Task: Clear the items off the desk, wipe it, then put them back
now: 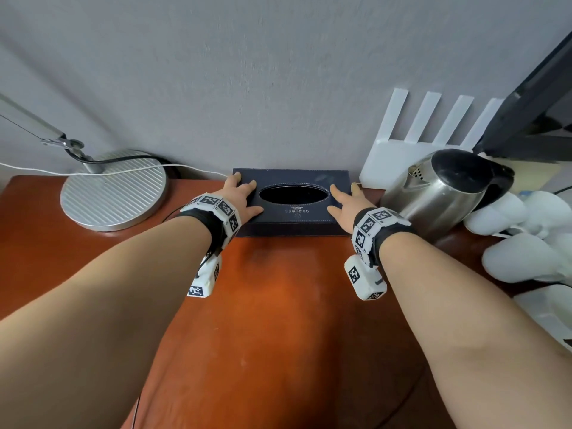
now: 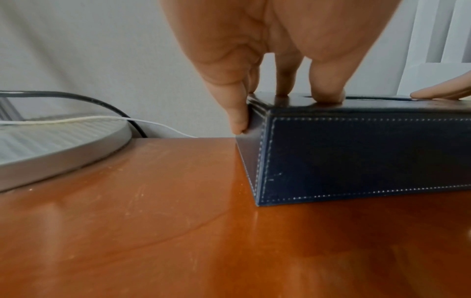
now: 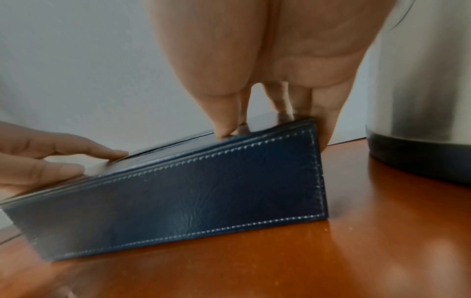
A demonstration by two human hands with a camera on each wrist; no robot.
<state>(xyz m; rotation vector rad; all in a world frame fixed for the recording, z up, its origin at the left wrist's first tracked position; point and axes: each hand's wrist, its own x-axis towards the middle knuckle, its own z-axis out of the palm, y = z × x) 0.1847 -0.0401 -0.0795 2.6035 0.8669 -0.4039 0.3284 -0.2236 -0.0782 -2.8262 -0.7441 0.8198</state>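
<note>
Hands, left hand (image 1: 243,196) and right hand (image 1: 343,201), clasp tissue box (image 1: 294,212) ends (long axis left-right, opening upward).

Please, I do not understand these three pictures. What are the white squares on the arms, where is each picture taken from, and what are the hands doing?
No machine here: a person wears cameras. The patterned squares are wristbands. The top picture comes from a head camera; the other two from cameras at each wrist, looking along the fingers. On the brown desk stand a dark blue tissue box, a round lamp base, a steel kettle and a white router. The left hand and right hand rest on the box's two ends, fingers reaching over its edges. The box sits on the desk.
</note>
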